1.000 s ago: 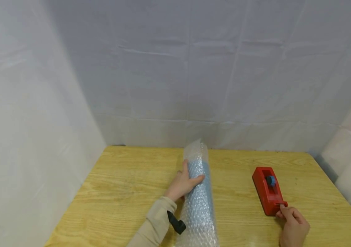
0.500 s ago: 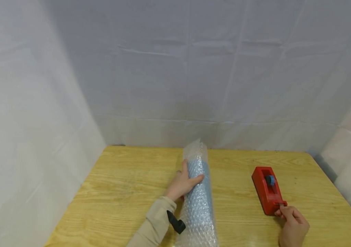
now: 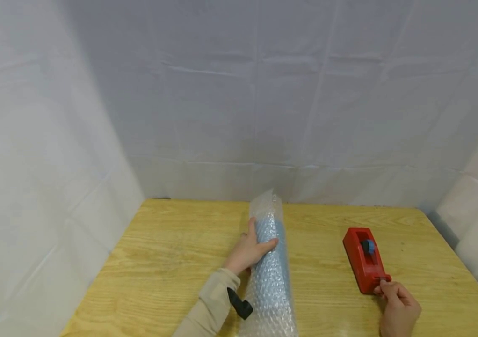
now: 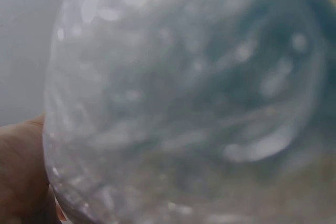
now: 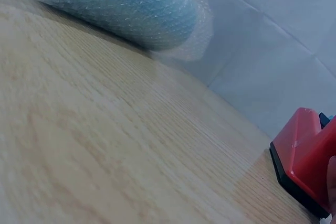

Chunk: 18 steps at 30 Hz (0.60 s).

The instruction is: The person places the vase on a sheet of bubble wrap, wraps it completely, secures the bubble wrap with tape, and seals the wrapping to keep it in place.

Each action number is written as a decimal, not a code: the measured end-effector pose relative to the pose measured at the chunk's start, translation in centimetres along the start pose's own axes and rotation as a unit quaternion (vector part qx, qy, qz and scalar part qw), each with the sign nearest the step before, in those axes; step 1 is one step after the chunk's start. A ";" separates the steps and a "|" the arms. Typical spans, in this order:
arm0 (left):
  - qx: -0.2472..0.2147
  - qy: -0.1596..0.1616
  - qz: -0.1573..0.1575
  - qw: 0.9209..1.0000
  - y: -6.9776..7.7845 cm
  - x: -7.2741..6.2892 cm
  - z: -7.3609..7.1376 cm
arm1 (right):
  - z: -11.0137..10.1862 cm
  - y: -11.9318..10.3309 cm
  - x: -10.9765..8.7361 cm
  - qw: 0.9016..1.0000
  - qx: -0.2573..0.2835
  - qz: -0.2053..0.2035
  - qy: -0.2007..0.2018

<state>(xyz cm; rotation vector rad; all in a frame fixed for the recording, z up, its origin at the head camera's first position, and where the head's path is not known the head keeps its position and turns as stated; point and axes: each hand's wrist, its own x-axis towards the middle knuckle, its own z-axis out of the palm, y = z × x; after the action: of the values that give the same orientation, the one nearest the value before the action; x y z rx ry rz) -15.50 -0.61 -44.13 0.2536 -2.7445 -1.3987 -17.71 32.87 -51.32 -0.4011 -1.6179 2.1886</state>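
Observation:
A blue cylinder-like roll covered in clear bubble wrap [image 3: 270, 281] lies lengthwise on the table in the head view. My left hand [image 3: 245, 251] holds it from its left side, thumb laid across the top; the fingers beneath are hidden. Bubble wrap [image 4: 173, 87] fills the left wrist view, blurred. To the right stands a red tape dispenser [image 3: 358, 262] with a small blue-cored tape roll [image 3: 367, 246]. At its near, cutter end my right hand [image 3: 400, 306] pinches the tape end between thumb and finger. The dispenser [image 5: 310, 156] shows at the right edge of the right wrist view.
The wooden table [image 3: 171, 248] has its far edge against a grey-white sheet wall [image 3: 222, 117]. More sheeting [image 3: 41, 187] rises along the left side and the right side. A black strap piece [image 3: 240, 304] sits at my left cuff.

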 end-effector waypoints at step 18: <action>0.006 0.001 0.001 1.000 0.2 0.1 0.5 | -0.7 -0.2 0.2 0.991 -0.087 0.096 0.030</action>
<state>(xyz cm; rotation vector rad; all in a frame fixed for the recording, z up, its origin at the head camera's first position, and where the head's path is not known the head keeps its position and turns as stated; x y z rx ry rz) -15.65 -0.14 -44.26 0.2510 -2.7516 -1.3825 -17.56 33.64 -51.32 -0.6925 -1.8098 2.1536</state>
